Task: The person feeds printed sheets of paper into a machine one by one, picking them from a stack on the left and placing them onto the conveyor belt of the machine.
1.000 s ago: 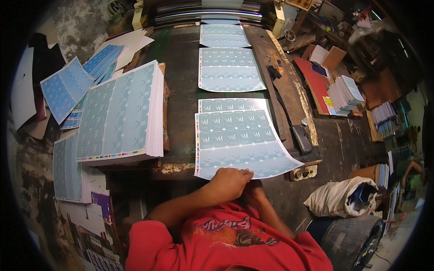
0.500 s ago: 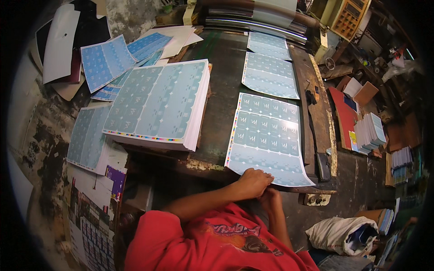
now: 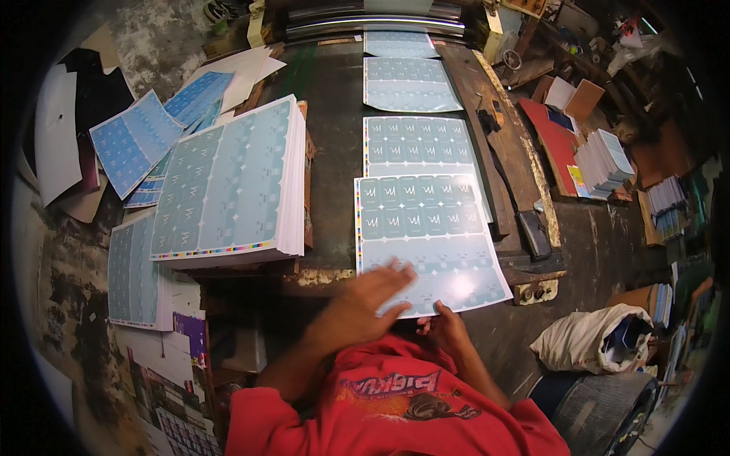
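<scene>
A printed sheet (image 3: 422, 262) in pale blue and grey-green, with a colour strip down its left edge, lies at the near end of the dark feed table. My right hand (image 3: 447, 328) holds its near edge, thumb on top and fingers beneath. Over its lower left corner my left hand (image 3: 372, 296) is spread, fingers stretched and blurred; whether it touches the paper I cannot tell. Partly covered by this sheet is a second sheet (image 3: 418, 143). Two more, a third sheet (image 3: 411, 83) and a far sheet (image 3: 397, 43), lie in line toward the metal rollers (image 3: 372, 29).
Left of the sheets stands a tall stack of similar prints (image 3: 228, 182). Loose blue sheets (image 3: 137, 140) and a lower stack (image 3: 138, 270) are beyond it. A black pouch-like object (image 3: 534, 235) sits on the table's right edge. A white sack (image 3: 593, 338) stands at lower right.
The front sheet has slid toward me, uncovering more of the sheet behind it. My left hand has moved left from the near edge and spread its fingers. The view has shifted.
</scene>
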Motion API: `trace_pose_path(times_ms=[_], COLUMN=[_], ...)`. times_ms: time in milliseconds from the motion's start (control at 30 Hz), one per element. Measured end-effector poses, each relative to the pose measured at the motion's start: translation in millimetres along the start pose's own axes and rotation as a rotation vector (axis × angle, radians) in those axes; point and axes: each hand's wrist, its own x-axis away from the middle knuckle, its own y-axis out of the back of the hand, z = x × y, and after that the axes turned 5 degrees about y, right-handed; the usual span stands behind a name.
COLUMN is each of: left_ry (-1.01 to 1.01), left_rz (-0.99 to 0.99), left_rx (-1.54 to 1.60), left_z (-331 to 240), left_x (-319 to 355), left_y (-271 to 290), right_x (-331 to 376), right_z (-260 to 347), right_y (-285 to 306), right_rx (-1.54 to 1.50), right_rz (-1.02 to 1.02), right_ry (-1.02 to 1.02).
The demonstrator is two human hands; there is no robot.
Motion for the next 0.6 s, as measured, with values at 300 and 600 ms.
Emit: trace_pose_path(times_ms=[300, 600], left_ry=[0.481, 0.421], left_rz=[-0.242, -0.236], left_rx=[-0.654, -0.381], left_z=[84, 90], left_x=[32, 57], left_y=[140, 137], right_x=[65, 64], right_z=[-34, -23], right_y=[-2, -19], right_rx=[0.083, -0.055], right_rz=[-0.077, -0.099], right_ry=[-0.115, -0.144])
